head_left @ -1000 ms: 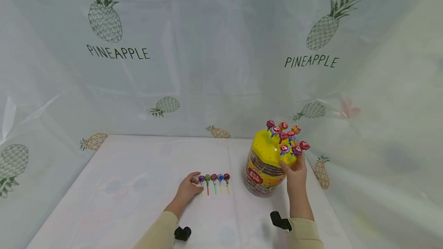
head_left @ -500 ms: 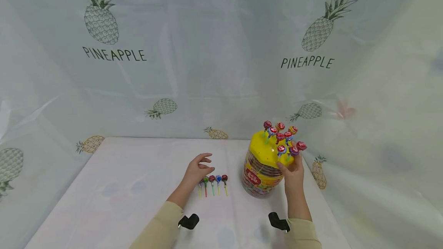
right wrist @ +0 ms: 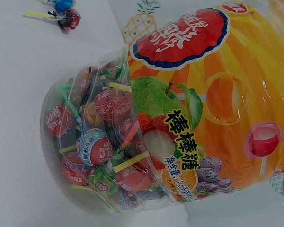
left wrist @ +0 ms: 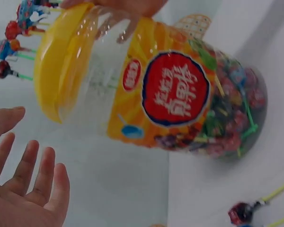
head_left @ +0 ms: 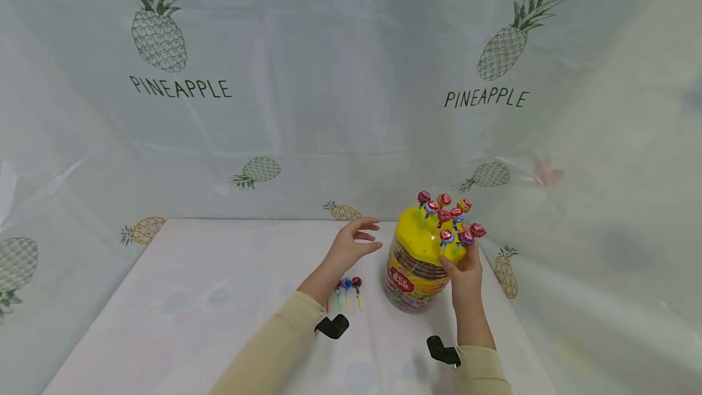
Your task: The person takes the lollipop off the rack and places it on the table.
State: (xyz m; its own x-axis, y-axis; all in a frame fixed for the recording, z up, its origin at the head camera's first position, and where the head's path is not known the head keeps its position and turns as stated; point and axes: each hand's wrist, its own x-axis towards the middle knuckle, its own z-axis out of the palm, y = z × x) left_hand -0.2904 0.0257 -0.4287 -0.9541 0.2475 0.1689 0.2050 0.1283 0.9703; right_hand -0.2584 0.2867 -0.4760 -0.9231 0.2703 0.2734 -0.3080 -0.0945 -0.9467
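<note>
Right hand (head_left: 465, 273) grips the lollipop jar (head_left: 419, 267); left hand (head_left: 351, 245) hovers beside it, fingers spread, empty.
Wrist views show wrapped lollipops (right wrist: 102, 151) packed inside the jar standing on the table (head_left: 219, 297).

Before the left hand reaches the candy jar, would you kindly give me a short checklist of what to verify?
1. Left hand free, fingers spread: ok.
2. Right hand gripping the jar just under its yellow lid: ok.
3. Jar base resting on the table: ok.
4. Lollipops standing in the lid: ok.
5. Loose lollipops lying apart from the jar: ok.
6. Lid fully closed: cannot tell.
</note>
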